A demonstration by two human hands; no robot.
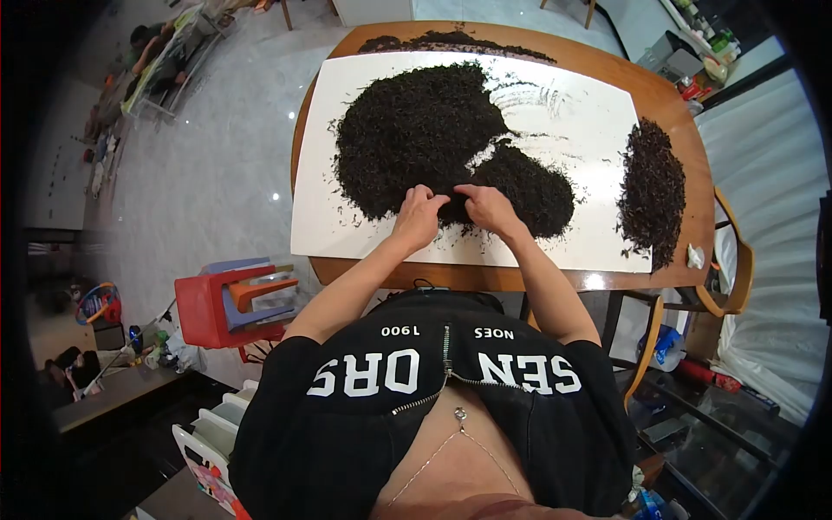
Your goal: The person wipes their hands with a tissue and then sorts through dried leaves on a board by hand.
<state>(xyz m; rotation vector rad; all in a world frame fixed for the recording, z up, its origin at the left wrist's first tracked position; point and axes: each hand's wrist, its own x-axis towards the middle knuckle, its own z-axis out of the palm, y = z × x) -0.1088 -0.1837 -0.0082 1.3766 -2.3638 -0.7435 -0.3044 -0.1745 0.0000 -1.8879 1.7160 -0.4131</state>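
Note:
A large heap of dark, dry, twisted leaves (407, 121) that look like loose tea covers the left of a white board (598, 165). A smaller heap of the same leaves (529, 191) joins it on the near right. At the near edge, where the heaps meet, my left hand (419, 218) has its fingers curled and pressed together at the leaves. Close beside it, my right hand (488, 208) points inward, thumb and fingers bent together in a pinch. The fingertips nearly meet; whatever lies between them is too small and dark to make out.
The board rests on a wooden table (693, 173). More dark leaves (652, 191) lie at the right, with a strip of leaves (459, 42) along the far edge. A crumpled white tissue (695, 256) is at the right corner. Stacked stools (221, 299) stand left, wooden chairs (732, 251) right.

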